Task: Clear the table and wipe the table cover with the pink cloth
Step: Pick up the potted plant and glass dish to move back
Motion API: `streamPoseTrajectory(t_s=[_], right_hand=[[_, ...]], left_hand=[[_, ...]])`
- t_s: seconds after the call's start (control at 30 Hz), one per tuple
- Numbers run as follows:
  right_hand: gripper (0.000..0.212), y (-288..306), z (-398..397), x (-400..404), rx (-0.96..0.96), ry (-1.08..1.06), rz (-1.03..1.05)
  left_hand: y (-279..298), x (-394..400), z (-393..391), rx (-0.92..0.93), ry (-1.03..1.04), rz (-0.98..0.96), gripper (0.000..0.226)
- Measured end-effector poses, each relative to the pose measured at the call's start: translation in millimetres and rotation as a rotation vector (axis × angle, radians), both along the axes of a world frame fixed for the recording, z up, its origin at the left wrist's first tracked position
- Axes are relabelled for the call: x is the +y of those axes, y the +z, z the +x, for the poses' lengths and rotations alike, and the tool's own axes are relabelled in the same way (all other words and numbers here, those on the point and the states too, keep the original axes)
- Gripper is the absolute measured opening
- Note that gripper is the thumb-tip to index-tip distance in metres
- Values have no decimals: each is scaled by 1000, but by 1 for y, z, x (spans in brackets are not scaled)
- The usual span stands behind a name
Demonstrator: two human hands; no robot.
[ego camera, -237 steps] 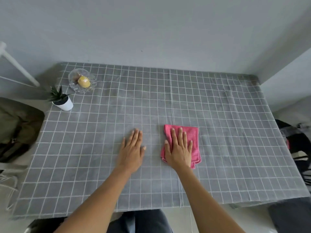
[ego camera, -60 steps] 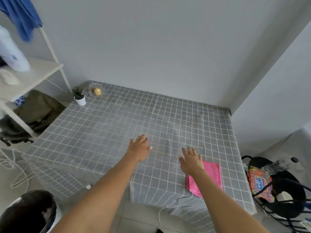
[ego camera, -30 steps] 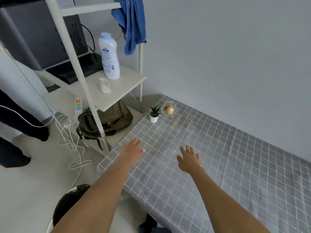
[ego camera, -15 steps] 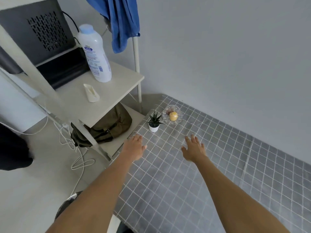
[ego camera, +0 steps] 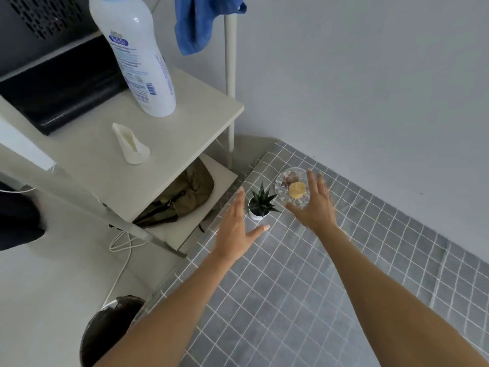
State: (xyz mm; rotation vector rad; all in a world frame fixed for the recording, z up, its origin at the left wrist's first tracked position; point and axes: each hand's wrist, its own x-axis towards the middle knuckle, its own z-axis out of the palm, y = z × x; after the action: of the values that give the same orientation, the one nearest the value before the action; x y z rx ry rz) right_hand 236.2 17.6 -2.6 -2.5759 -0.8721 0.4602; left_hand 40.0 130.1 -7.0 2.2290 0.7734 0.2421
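A small green plant in a white pot [ego camera: 259,204] and a cut-glass bowl [ego camera: 290,187] holding a yellow round thing stand at the far left corner of the grey checked table cover [ego camera: 304,274]. My left hand [ego camera: 238,229] hovers just left of and in front of the pot, fingers straight and thumb spread. My right hand [ego camera: 315,205] is spread at the bowl's right side, thumb under its near rim; I cannot tell whether it touches the glass. The pink cloth is out of view.
A white shelf unit [ego camera: 169,144] stands left of the table with a tall white bottle [ego camera: 135,54], a small cream holder [ego camera: 131,143] and a hanging blue towel [ego camera: 201,19]. An olive bag [ego camera: 182,192] lies on its lower shelf. Cables and a dark bin [ego camera: 105,332] are on the floor.
Both hands have left the pink cloth and the table's middle and reached to the far left corner. They now flank the plant and the bowl, and the view has swung left.
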Motion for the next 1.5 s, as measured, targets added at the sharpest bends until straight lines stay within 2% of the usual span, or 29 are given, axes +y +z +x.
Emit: streamPoseTrajectory(t_s=[0.1,0.3,0.47,0.7,1.03,1.2,1.5], right_hand=[[115,-16,4,12,10,-30,58],[110,-38,3,20,-80,-66,282],[105,-41,4,21,-128,-55,353],[102,-38,-8,11,-162,-169,407],[101,-15,-59,-89,-172,-444,386],[102,-1,-81,-157,-224,-580,387],[103,1,-89,-279,-232,-731,361]], left_hand=[[-5,1,11,-130,25,-24,110],[-11,1,31,-315,53,-55,101],[-15,-1,37,-375,96,-39,78],[-6,4,30,-344,47,-43,81],[24,-38,40,-317,-186,87,85],[39,-85,59,-344,-307,75,88],[40,-189,83,-315,-350,46,85]])
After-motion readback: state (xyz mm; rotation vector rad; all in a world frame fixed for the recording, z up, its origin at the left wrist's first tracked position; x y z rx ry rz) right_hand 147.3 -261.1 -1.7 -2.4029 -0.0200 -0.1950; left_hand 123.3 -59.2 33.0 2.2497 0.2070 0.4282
